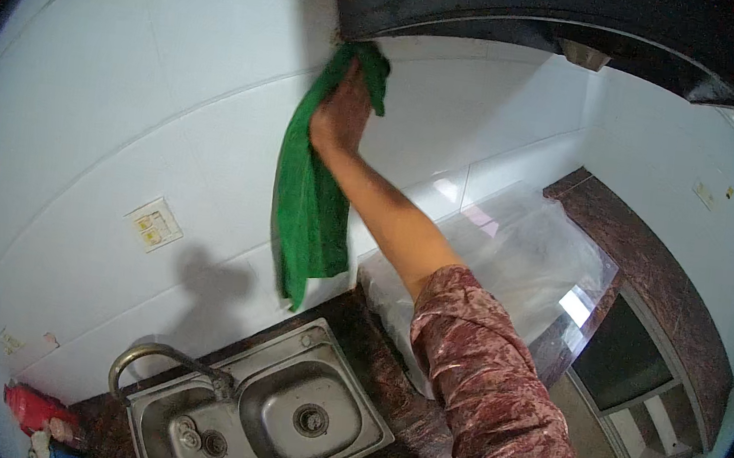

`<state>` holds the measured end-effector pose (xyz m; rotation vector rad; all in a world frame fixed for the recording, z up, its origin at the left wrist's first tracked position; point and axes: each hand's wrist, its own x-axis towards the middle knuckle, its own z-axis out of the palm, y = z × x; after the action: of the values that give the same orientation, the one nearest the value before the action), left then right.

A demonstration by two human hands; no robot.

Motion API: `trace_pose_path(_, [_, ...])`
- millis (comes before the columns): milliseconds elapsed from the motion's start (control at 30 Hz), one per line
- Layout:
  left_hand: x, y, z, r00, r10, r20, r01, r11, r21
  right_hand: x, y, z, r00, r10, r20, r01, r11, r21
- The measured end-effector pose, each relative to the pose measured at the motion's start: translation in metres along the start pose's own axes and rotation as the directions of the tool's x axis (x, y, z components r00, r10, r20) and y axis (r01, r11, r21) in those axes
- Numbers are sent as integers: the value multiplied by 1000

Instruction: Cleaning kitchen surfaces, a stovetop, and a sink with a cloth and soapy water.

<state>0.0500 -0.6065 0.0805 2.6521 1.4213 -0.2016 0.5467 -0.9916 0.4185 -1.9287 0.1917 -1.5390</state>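
My right hand point(344, 116) grips a green cloth point(305, 209) and presses its upper end to the white tiled wall point(203, 131). The contact is just below the lower corner of a dark overhead cabinet or range hood point(444, 2). Most of the cloth hangs loose down the wall, its bottom corner near the back edge of the counter. My fingers are partly hidden in the folds. A reddish patterned sleeve point(494, 363) covers my upper arm. My left hand is out of view.
Below is a steel double-bowl sink point(302, 410) with a curved faucet point(160, 349). Clear plastic sheeting point(505, 250) covers the counter at right. A wall socket point(154, 224) sits left of the cloth. Red and blue items point(36, 409) lie at lower left. A brown countertop point(659, 260) runs along the right.
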Motion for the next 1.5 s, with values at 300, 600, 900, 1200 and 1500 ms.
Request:
trace_pose_path(300, [5,-14,54,890,140,-433,-47,975,217,156,136,-53,924,378,-64,-381,923,-54])
trace_pose_path(600, [26,-38,76,735,251,-630,-133,964,228,8,0,16,982,-176,-64,163,971,-173])
trace_pose_path(900, [0,-12,19,961,1,-277,33,993,117,-3,66,-5,969,-110,221,165,954,-251])
trace_pose_path(1200, [7,-20,36,954,40,-297,-43,999,-4,30,93,1,921,379,-91,-388,914,-117])
trace_pose_path(1500, [4,-24,43,950,59,-306,-82,994,-65,-185,-24,62,901,-172,399,188,982,-1])
